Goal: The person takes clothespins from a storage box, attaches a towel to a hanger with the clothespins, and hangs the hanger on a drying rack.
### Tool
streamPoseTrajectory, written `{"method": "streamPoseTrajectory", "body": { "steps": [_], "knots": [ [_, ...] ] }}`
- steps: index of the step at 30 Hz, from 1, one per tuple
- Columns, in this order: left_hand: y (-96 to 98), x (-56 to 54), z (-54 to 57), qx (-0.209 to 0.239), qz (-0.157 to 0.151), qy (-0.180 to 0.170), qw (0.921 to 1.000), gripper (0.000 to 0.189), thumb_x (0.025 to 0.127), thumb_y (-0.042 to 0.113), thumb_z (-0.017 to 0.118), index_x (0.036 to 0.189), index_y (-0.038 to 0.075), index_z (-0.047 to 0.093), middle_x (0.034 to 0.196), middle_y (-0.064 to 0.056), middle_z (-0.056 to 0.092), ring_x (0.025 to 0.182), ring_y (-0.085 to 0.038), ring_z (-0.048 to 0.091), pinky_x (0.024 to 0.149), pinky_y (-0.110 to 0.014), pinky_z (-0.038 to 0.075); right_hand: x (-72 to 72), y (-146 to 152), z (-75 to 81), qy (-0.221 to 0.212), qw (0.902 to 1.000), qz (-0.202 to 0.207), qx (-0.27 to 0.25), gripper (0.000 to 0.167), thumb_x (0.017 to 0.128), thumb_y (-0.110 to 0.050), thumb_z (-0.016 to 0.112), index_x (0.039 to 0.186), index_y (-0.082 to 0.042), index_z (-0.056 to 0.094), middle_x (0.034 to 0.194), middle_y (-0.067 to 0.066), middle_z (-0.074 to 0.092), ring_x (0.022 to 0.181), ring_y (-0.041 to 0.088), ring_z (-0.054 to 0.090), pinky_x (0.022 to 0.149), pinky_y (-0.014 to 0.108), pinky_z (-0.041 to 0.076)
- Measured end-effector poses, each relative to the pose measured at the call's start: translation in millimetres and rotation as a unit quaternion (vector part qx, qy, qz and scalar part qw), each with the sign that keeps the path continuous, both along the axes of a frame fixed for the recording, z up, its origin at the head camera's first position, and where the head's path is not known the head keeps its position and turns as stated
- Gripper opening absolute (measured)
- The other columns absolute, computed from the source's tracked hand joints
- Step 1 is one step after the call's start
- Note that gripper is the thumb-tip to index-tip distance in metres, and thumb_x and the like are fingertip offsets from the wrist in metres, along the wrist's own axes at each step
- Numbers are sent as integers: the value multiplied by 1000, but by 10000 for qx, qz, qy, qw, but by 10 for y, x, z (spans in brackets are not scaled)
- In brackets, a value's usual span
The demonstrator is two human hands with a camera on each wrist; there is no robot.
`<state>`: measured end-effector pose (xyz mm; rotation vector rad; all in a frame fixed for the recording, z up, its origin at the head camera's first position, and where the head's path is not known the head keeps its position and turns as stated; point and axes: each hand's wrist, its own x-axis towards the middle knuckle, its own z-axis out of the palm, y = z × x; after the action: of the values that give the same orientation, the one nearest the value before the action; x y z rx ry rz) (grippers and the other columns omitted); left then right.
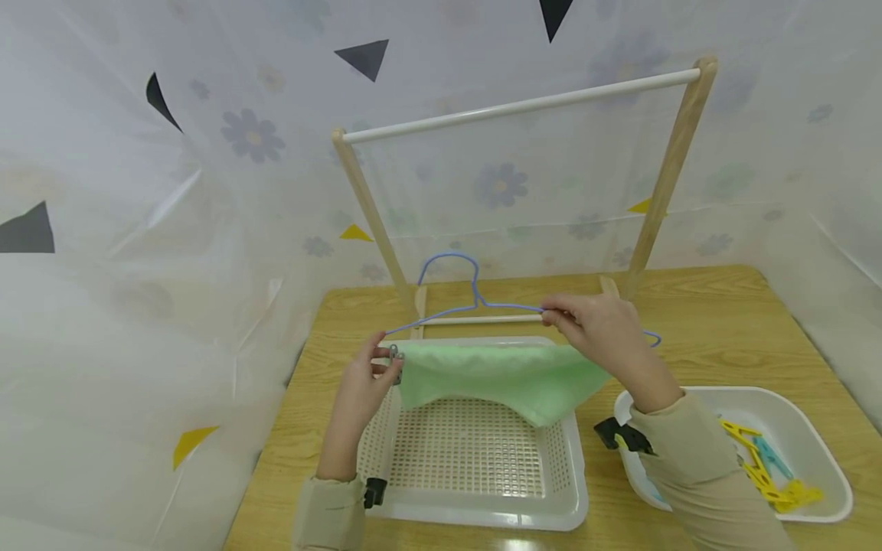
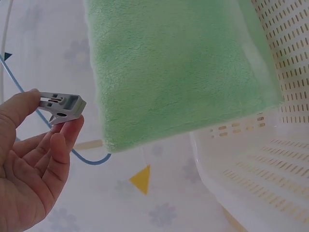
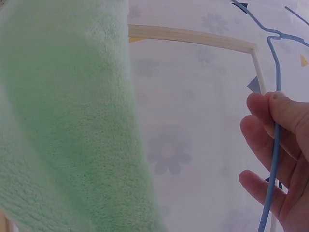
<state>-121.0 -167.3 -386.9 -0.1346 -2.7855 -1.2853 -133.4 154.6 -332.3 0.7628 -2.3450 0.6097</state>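
Observation:
A light green towel (image 1: 482, 375) hangs from a blue clothes hanger (image 1: 449, 254), above the basket. With thumb and fingers, my left hand (image 1: 360, 386) pinches a grey clothespin (image 2: 67, 107) beside the towel's left edge. In the left wrist view the clothespin is apart from the towel, and the hanger's end loops behind. My right hand (image 1: 599, 333) pinches the hanger's upper right arm between thumb and index finger; its other fingers are loosely bent, as the right wrist view shows. The right forearm and hand cover part of the hanger's right side.
Under the towel is a white slatted basket (image 1: 579, 490). A white tub (image 1: 820, 451) at the right holds yellow clothespins (image 1: 761, 478) and a blue one (image 1: 772, 457). Behind stands a wooden rack with a white rail (image 1: 524, 105). Everything is on a wooden table (image 1: 730, 329).

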Motion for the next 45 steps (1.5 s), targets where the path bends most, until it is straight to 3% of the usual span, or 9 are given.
{"method": "streamPoseTrajectory", "body": {
  "steps": [4,7,10,12,19,24,37,45],
  "knots": [
    [-5,-2,-1,137,85,25,9999,49,86,18,61,129,2,44,108,-10,58,90,-24,60,67,-32,50,-1,5,-2,40,10000,-9,6,52,86,-50,33,85,-14,70,55,-7,58,36,-1,26,33,20,18],
    [-10,-2,1,175,142,76,9997,43,85,16,62,124,2,50,108,-10,58,91,-24,61,68,-33,51,3,9,2,14,10000,-72,-10,34,86,-40,50,87,-13,71,57,-5,60,37,0,28,34,21,19],
    [-16,-1,9,83,123,152,9998,40,84,15,63,120,3,53,107,-9,59,92,-23,60,69,-34,50,8,13,12,-31,9999,-159,-44,13,79,-20,67,88,-12,71,63,-3,64,38,2,35,34,22,21],
    [-23,-2,18,8,74,237,9997,38,83,15,63,118,2,54,104,-8,60,92,-22,59,70,-34,48,9,13,20,-41,9998,-207,-64,13,74,-9,70,88,-11,71,67,-2,66,39,2,38,34,22,22],
    [-59,11,66,-59,-127,621,9980,35,81,9,65,114,-1,56,105,-9,60,88,-22,60,65,-32,47,4,26,23,86,9997,-189,-113,14,75,-4,69,87,-10,70,69,-2,67,39,4,42,34,21,21],
    [-62,18,96,-113,-239,688,9973,34,81,9,65,113,0,57,105,-10,60,88,-22,61,65,-31,48,-3,41,27,259,9993,-210,-154,14,73,-4,71,86,-9,70,69,-1,67,39,5,45,34,22,22],
    [-82,21,135,-200,-299,1129,9930,38,80,4,63,117,-2,54,104,-11,58,88,-25,61,64,-34,48,3,74,81,523,9981,-203,-243,16,70,-2,72,85,-7,71,69,-1,67,38,5,43,34,21,22],
    [-120,40,126,-570,-236,1524,9864,37,78,1,64,114,-1,56,102,-12,58,90,-25,60,67,-37,49,12,89,108,503,9984,-186,-203,17,70,-1,72,85,-8,70,69,-1,67,37,4,41,34,21,21]
  ]
}}
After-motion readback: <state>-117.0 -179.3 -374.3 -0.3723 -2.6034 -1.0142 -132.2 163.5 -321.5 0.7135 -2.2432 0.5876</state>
